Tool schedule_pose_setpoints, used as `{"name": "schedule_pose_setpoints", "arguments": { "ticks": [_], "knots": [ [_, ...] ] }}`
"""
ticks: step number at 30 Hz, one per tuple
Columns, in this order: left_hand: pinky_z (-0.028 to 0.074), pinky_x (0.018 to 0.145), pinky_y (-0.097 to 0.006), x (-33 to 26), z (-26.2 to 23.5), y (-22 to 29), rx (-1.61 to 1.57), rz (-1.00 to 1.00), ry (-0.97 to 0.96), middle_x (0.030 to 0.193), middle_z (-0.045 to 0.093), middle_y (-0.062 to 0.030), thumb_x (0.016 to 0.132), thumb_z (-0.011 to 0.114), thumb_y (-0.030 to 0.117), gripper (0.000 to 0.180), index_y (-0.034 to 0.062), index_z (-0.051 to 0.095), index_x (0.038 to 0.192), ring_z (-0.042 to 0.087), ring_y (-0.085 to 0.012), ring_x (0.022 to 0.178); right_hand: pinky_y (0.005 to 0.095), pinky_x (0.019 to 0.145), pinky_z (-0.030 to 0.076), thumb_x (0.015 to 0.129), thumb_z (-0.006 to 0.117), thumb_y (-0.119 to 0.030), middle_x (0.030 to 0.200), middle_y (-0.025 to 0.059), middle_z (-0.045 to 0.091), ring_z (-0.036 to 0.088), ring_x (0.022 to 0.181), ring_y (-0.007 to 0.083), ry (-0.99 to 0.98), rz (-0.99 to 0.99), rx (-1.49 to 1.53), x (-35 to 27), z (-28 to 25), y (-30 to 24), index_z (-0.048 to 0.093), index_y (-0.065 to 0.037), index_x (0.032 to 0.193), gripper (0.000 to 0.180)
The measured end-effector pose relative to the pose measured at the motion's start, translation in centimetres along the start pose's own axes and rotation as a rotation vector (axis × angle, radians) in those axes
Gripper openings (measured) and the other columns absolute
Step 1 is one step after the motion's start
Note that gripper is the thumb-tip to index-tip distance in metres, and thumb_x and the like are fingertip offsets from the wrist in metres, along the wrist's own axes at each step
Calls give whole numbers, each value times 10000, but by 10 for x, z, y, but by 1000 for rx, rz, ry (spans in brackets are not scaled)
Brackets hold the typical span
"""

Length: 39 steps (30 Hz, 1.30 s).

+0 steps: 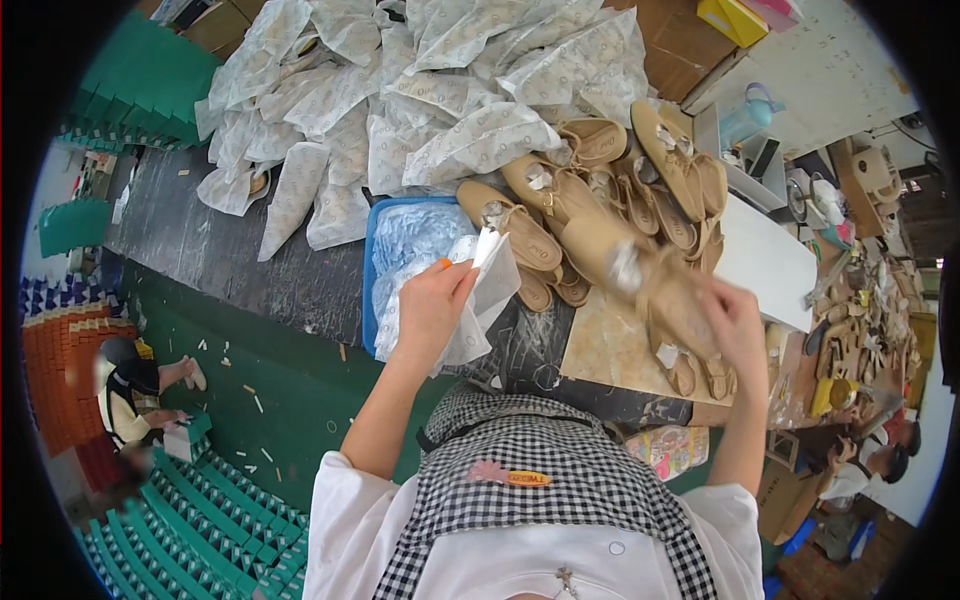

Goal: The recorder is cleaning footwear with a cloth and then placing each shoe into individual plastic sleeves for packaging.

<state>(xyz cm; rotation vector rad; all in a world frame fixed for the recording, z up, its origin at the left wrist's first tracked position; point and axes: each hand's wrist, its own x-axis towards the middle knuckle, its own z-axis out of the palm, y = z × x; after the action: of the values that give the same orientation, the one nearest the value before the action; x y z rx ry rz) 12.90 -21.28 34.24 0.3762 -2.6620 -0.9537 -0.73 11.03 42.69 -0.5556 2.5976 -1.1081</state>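
My left hand (428, 308) pinches a thin white paper bag (497, 285), its upper edge standing up over a blue basket (369, 265). Something orange shows at one fingertip. My right hand (735, 318) is closed on the end of a beige flat shoe (600, 245), blurred by motion, with crumpled pale stuffing in it. The shoe is tilted, its toe pointing up and left. Behind it lies a heap of similar beige shoes (545, 240), several with pale stuffing inside. Clear bluish plastic film (425, 232) and more white paper fill the basket.
A large pile of shoes in white printed wrapping (440, 95) covers the back of the dark table (190, 215). Green boxes (145, 75) stand far left, with more stacked at lower left. A seated co-worker (130, 385) is at left. Other people (875, 460) are at right, by a shoe-covered bench.
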Motion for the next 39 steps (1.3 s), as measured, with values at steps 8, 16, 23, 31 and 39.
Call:
{"name": "schedule_pose_setpoints", "arguments": {
  "ticks": [8,16,23,31,39],
  "knots": [
    [424,425,-342,-33,-18,33,-29,221,45,654,542,-77,806,626,150,103,105,658,893,552,-251,488,257,654,443,812,535,-42,835,95,607,521,705,111,-563,-64,310,-20,119,-42,521,-25,1244,432],
    [453,498,-341,-83,-51,28,-350,155,106,658,564,-79,744,669,110,56,100,649,796,563,-245,559,325,919,462,928,455,-162,1220,120,540,549,1078,214,-745,558,1543,18,264,-87,431,21,1298,414],
    [347,544,-217,-23,-136,-77,-617,-414,698,669,505,50,838,595,46,130,-61,600,765,421,-32,633,268,757,498,857,602,-200,1002,99,643,614,897,131,-650,-284,959,114,306,-219,596,34,1070,316],
    [325,534,-188,-31,-96,-98,-776,-485,389,673,523,58,860,594,85,169,-56,614,770,423,-20,618,343,786,474,761,660,-180,914,131,644,602,873,253,-227,-491,-166,153,172,-104,649,-49,945,226],
    [397,507,-279,-4,-46,-55,-353,-309,52,592,571,-104,793,667,114,136,-3,684,861,528,-164,516,367,696,493,814,546,-158,887,197,638,626,770,302,-254,-282,-782,216,45,-38,658,-59,1002,240]
  ]
}}
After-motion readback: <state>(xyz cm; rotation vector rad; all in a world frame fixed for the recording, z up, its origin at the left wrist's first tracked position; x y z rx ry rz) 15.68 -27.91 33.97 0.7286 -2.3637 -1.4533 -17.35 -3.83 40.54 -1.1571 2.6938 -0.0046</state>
